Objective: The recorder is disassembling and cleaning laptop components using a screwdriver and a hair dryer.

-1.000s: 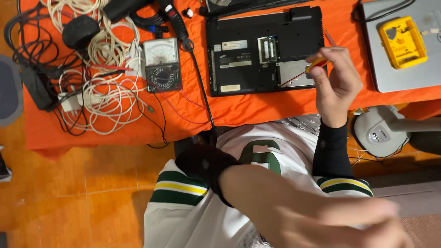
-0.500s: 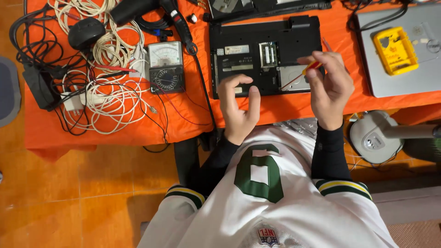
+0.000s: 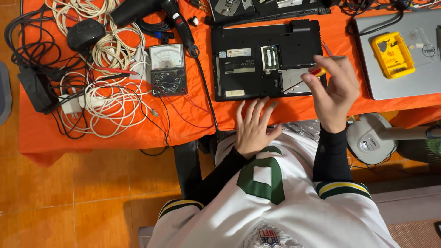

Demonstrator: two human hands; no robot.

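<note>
Pinching a screwdriver between right-hand fingers above the laptop.

You are sitting at a makeshift electronics repair spot, most likely set up in a home. An orange cloth is covering the bench, and an opened black laptop is lying on it underside up with its compartments exposed. To the left, an analogue multimeter is resting beside tangled white cables and a black power adapter. A silver laptop is carrying a yellow bit case at the right. Orange floor tiles are showing below.
</note>
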